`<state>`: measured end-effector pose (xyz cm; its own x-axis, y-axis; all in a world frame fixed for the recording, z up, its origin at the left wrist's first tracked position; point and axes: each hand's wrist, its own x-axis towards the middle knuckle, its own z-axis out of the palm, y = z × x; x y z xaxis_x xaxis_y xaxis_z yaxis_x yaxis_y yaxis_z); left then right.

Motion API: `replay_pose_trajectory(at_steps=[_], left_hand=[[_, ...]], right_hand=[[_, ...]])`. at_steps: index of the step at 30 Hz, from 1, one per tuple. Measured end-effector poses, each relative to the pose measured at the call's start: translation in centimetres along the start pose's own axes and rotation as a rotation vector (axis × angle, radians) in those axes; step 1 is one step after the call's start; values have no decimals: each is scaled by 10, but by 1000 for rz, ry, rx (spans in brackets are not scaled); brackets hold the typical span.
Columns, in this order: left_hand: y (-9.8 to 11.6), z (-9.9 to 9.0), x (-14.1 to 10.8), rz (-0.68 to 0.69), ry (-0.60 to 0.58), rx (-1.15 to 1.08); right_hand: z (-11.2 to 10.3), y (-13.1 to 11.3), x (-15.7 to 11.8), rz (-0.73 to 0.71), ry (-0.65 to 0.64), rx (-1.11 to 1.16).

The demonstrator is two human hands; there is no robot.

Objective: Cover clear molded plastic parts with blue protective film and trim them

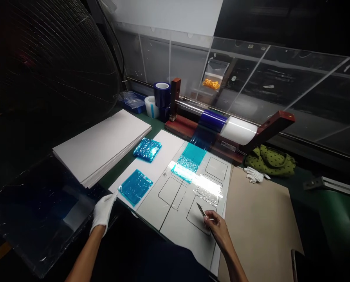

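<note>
My left hand (103,211), in a white glove, is at the front left edge of the white board, its fingers together by the corner of a flat blue film piece (136,187); whether it pinches anything is too small to tell. Bare, my right hand (217,227) holds a slim pointed blade (201,209) above a glossy plate (175,223) marked with black rounded outlines. Blue film (192,156) runs from a blue roll (212,120) down onto the plate. A thicker stack of blue film pieces (147,149) lies behind the flat piece.
A stack of white sheets (103,145) lies at left, a brown board (257,223) at right. Behind stand a wooden roller frame (276,124) with a white roll (240,130) and tape rolls (162,94). A white glove (255,175) and green cloth (269,161) lie back right.
</note>
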<state>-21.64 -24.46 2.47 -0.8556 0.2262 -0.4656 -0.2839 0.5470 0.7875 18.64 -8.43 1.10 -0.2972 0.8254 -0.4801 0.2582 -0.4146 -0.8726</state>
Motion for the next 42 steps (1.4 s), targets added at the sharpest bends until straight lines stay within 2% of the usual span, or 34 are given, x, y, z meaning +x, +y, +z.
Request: replay_pose_trajectory(at_steps=[2, 4, 6, 9, 12, 15, 18, 21, 24, 28, 31, 33, 36, 38, 42], left_hand=[[2, 4, -12, 28, -43, 38], [3, 24, -28, 50, -173, 79], [3, 56, -47, 84, -368, 126], [8, 116, -75, 179, -667, 228], [24, 174, -99, 347, -868, 362], [45, 223, -120, 619, -966, 498], [59, 260, -137, 931, -1037, 628], [58, 287, -149, 1180, -1090, 745], [51, 304, -149, 1374, -1079, 809], [42, 316, -136, 1583, -989, 804], [36, 311, -131, 1718, -912, 772], [30, 297, -134, 1799, -840, 745], [15, 265, -146, 1902, -730, 709], [0, 241, -155, 1956, -669, 690], [-39, 200, -169, 2037, -566, 649]], right_hand=[[-9, 5, 0, 5, 84, -20], [-21, 8, -1, 1, 187, -82], [-34, 10, -3, -14, 285, -178], [-54, 9, -4, -5, 403, -360], [-69, 4, -1, 39, 478, -501], [-76, -2, 7, 56, 497, -542], [-76, -7, 18, 46, 451, -545], [-73, -7, 26, 34, 409, -478], [-71, -3, 28, 38, 374, -372], [-75, 9, 17, 56, 381, -243], [-85, 19, -2, 77, 501, -218], [-93, 25, -17, 87, 635, -238], [-101, 28, -41, 48, 788, -309], [-102, 26, -58, -38, 789, -339], [-96, 10, -98, -203, 696, -327]])
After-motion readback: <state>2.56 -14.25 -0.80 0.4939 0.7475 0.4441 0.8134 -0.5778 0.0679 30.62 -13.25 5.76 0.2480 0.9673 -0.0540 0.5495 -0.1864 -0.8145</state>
